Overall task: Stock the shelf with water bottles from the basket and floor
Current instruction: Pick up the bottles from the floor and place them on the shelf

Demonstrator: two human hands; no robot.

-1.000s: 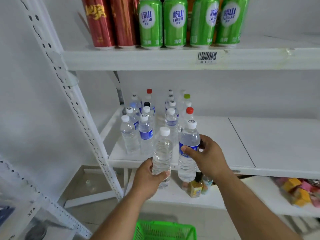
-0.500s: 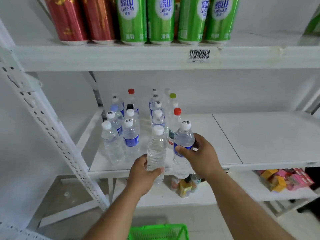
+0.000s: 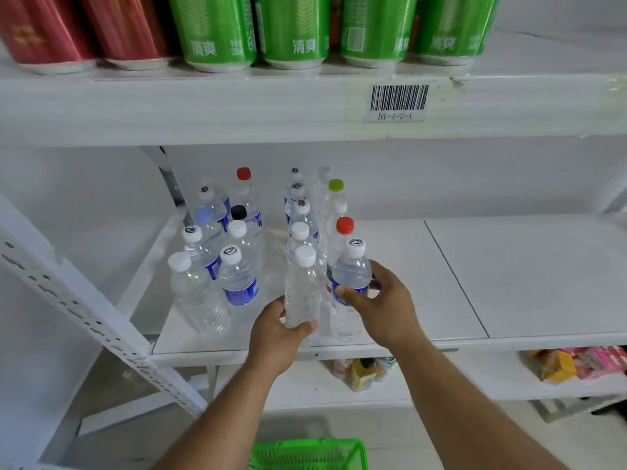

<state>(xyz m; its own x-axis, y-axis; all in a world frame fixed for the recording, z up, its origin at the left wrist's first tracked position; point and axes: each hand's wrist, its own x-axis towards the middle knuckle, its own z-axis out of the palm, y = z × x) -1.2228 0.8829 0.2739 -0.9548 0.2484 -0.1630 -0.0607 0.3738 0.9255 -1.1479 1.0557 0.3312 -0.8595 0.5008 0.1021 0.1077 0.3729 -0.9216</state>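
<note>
My left hand grips the lower body of a clear unlabelled water bottle with a white cap, held upright at the front of the white middle shelf. My right hand wraps a blue-labelled water bottle, upright just to its right, its base over the shelf's front edge. Behind and left of them stand several water bottles in rows, with white, red, black, blue and green caps. The green basket shows at the bottom edge, below my arms.
The upper shelf carries red cans and green cans and a barcode label. A perforated white upright slants at the left. The lower shelf holds small bottles and colourful packets.
Both hands have carried their bottles forward and slightly up, from in front of the shelf edge onto its front. The view has moved closer and tilted down.
</note>
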